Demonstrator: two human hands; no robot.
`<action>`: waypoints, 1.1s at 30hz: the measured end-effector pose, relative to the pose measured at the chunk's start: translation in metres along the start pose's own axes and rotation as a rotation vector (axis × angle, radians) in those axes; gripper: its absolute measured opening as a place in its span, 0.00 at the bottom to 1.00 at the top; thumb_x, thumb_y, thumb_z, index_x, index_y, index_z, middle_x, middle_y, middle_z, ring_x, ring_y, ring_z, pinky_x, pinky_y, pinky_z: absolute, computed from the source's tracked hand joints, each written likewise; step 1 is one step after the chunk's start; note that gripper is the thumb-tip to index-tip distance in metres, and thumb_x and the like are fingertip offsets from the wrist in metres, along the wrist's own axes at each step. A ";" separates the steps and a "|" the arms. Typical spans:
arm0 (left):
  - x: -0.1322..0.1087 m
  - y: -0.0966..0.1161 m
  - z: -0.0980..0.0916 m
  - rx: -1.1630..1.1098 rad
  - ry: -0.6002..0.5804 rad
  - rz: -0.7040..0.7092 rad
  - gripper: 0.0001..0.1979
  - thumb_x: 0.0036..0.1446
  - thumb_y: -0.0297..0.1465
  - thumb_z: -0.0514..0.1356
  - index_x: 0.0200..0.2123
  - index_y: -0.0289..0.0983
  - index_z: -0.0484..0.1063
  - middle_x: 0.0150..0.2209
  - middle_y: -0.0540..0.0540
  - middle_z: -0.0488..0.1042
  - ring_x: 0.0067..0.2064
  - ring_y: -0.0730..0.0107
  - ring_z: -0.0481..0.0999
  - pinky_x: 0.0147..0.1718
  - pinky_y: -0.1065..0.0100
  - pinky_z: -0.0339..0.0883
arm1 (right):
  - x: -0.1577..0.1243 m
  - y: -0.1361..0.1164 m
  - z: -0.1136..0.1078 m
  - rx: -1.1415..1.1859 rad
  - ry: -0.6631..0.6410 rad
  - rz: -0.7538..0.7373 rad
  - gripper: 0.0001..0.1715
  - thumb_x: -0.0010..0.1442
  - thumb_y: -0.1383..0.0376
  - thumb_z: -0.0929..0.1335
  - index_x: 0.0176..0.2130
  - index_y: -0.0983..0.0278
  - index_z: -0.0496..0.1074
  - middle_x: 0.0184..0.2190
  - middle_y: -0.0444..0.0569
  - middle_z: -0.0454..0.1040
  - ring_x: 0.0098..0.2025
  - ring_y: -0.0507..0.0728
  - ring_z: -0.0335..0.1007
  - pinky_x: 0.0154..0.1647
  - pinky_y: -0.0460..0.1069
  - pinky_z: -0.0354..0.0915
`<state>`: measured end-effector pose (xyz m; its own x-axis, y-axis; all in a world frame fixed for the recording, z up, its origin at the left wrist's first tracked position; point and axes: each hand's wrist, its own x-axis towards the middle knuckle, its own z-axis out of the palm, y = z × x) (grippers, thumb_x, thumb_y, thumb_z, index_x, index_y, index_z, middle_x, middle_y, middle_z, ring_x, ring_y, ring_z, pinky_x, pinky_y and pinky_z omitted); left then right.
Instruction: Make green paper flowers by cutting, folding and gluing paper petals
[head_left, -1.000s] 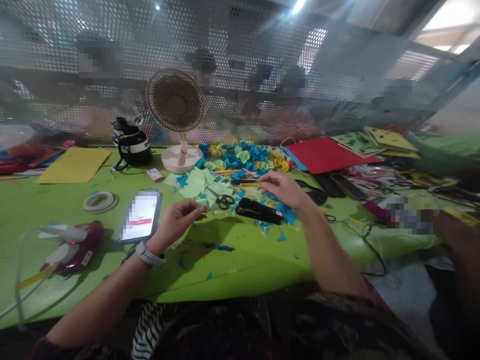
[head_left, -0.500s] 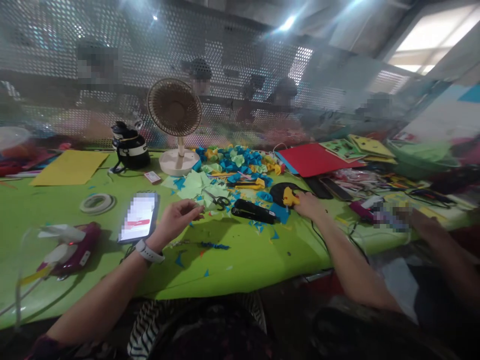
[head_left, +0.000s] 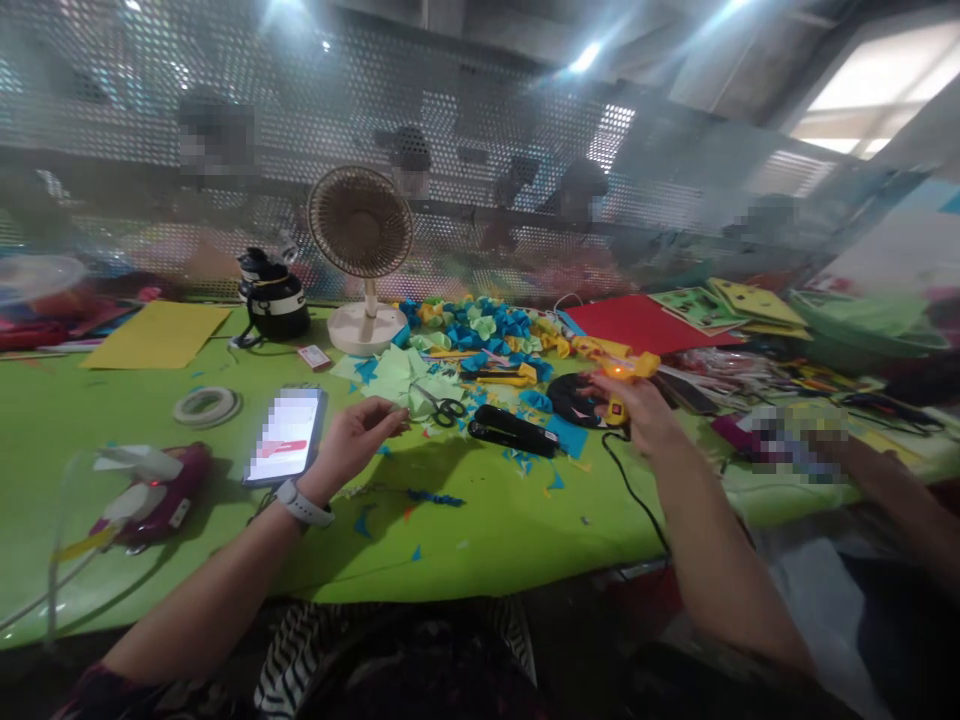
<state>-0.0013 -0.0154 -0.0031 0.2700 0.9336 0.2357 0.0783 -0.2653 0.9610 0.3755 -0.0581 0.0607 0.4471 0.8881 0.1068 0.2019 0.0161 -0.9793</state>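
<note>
My right hand point(head_left: 643, 408) grips a yellow hot glue gun point(head_left: 634, 366) with a small orange light glowing on it. It is raised just above a black round object point(head_left: 571, 398) on the green table. A black cord hangs below this hand. My left hand point(head_left: 358, 442), with a pale watch on the wrist, is pinched closed over the table; what its fingertips hold is too small to make out. Between my hands lie black-handled scissors point(head_left: 448, 410) and a black stapler point(head_left: 514, 431). Nearer me is a dark blue twisted strip point(head_left: 435, 497).
Light green paper pieces point(head_left: 409, 375) and a heap of folded paper shapes point(head_left: 480, 322) lie beyond. A fan point(head_left: 367, 325), phone point(head_left: 281, 440), tape roll point(head_left: 208, 406) and purple power strip point(head_left: 176, 490) stand leftward. At right, another person's hand point(head_left: 825, 450) is at work.
My right hand has lifted the glue gun off the black round object and turned it, so its yellow body now shows. My left hand keeps its pinch. The view has shifted slightly.
</note>
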 end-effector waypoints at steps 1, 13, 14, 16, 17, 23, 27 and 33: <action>0.000 0.000 0.000 -0.001 0.017 0.009 0.17 0.52 0.44 0.65 0.32 0.34 0.75 0.29 0.44 0.79 0.32 0.66 0.79 0.34 0.67 0.73 | -0.010 -0.007 0.013 0.038 -0.104 -0.017 0.18 0.45 0.59 0.74 0.36 0.62 0.73 0.33 0.48 0.76 0.28 0.54 0.71 0.19 0.44 0.61; 0.004 -0.003 -0.004 0.147 0.118 0.077 0.15 0.56 0.42 0.62 0.31 0.35 0.72 0.29 0.43 0.79 0.31 0.67 0.78 0.31 0.68 0.71 | -0.072 -0.023 0.143 0.070 -0.674 0.004 0.22 0.48 0.50 0.73 0.35 0.64 0.70 0.22 0.41 0.67 0.20 0.48 0.58 0.20 0.46 0.55; 0.004 -0.003 -0.004 0.174 0.124 0.082 0.15 0.56 0.42 0.62 0.31 0.35 0.72 0.29 0.44 0.79 0.31 0.67 0.78 0.30 0.68 0.71 | -0.072 -0.019 0.145 0.069 -0.678 0.010 0.22 0.48 0.50 0.73 0.35 0.64 0.70 0.22 0.41 0.67 0.20 0.48 0.58 0.20 0.46 0.55; 0.004 -0.004 -0.004 0.184 0.122 0.084 0.14 0.57 0.42 0.61 0.32 0.35 0.72 0.29 0.44 0.79 0.31 0.66 0.79 0.30 0.68 0.71 | -0.072 -0.013 0.147 0.060 -0.684 0.022 0.23 0.49 0.50 0.73 0.35 0.64 0.70 0.22 0.41 0.66 0.20 0.48 0.57 0.20 0.46 0.56; 0.004 -0.004 -0.004 0.170 0.122 0.087 0.15 0.57 0.43 0.61 0.32 0.36 0.72 0.29 0.44 0.79 0.31 0.66 0.79 0.31 0.68 0.71 | -0.072 -0.011 0.147 0.054 -0.687 0.026 0.23 0.49 0.50 0.73 0.35 0.65 0.70 0.21 0.40 0.66 0.19 0.48 0.57 0.20 0.46 0.56; 0.004 -0.006 -0.004 0.141 0.096 0.073 0.14 0.57 0.43 0.61 0.32 0.36 0.71 0.31 0.44 0.79 0.35 0.64 0.80 0.34 0.66 0.73 | -0.072 -0.005 0.146 0.069 -0.682 0.023 0.20 0.49 0.51 0.73 0.34 0.63 0.70 0.21 0.41 0.67 0.18 0.47 0.57 0.18 0.46 0.56; 0.003 -0.006 -0.004 0.112 0.099 0.099 0.14 0.56 0.42 0.62 0.32 0.37 0.72 0.29 0.45 0.79 0.34 0.64 0.79 0.33 0.66 0.73 | -0.073 -0.003 0.147 0.058 -0.703 0.011 0.20 0.51 0.50 0.72 0.34 0.63 0.70 0.20 0.40 0.66 0.18 0.47 0.55 0.18 0.46 0.55; 0.003 -0.006 -0.003 0.107 0.105 0.086 0.14 0.56 0.43 0.62 0.32 0.36 0.72 0.30 0.45 0.79 0.35 0.64 0.80 0.34 0.66 0.73 | -0.073 0.001 0.148 0.044 -0.707 -0.020 0.18 0.53 0.51 0.71 0.36 0.62 0.70 0.17 0.37 0.62 0.17 0.48 0.54 0.18 0.45 0.55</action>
<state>-0.0041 -0.0099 -0.0076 0.1788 0.9250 0.3352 0.1627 -0.3638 0.9172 0.2141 -0.0554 0.0264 -0.2327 0.9725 0.0020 0.1620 0.0408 -0.9860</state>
